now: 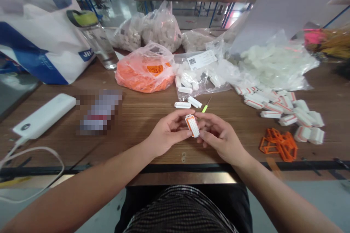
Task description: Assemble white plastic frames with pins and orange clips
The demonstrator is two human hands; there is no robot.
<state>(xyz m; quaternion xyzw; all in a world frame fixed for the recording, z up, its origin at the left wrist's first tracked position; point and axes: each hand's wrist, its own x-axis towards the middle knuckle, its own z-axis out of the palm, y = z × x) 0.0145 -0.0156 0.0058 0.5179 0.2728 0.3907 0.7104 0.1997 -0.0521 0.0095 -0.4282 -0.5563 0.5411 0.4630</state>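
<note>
Between my two hands, above the table's front part, is a small white plastic housing [194,126] with a grid of holes and an orange band around its edge. My left hand [171,131] grips its left side between thumb and fingers. At its lower right edge, my right hand [218,133] pinches it with thumb and curled fingers. Just beyond lie two white housings [182,105] and a small screwdriver [205,108] with a yellow-green handle. Orange frames [279,145] lie in a loose heap to the right, near a pile of white housings with orange bands [284,106].
At the back stand an orange-filled bag [144,71], a clear bag of white parts [202,72] and a bag of pale translucent pieces [273,63]. Leftward are a power bank [45,114] with a white cable, a blurred-out object [101,111], and a water bottle [98,42].
</note>
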